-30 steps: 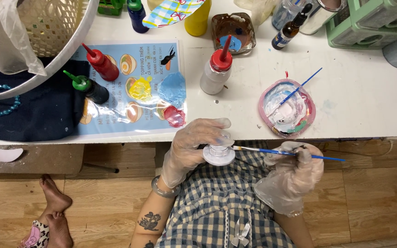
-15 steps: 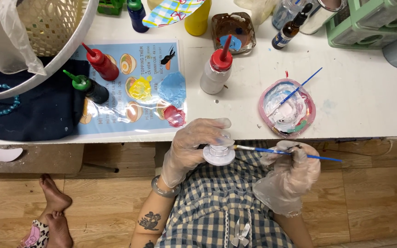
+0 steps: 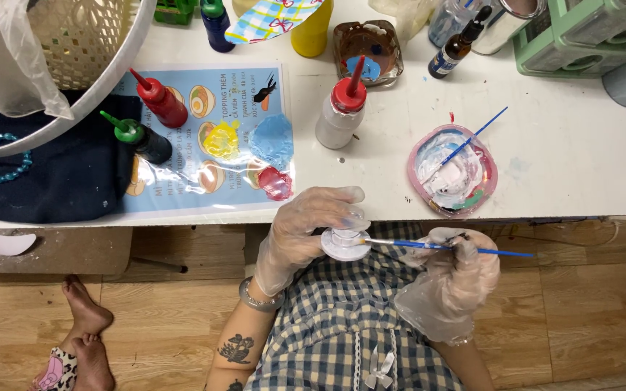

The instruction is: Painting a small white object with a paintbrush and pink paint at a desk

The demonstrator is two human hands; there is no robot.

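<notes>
Left hand grip pinching small white round piece, frame centre below bench edge. Right hand grip pinching blue paintbrush, tip touching piece.

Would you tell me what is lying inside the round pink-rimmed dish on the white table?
The pink-rimmed dish holds smeared white paint with blue and reddish streaks, and a blue-handled brush rests in it, handle over the rim. The paint hides the dish's bottom and the brush's tip.

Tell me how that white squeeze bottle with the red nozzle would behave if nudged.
The white squeeze bottle stands upright, tall and narrow, so it would probably tip rather than slide. Its round body would likely roll once down. Paint smears near its cap suggest it may be slippery to grasp.
</notes>
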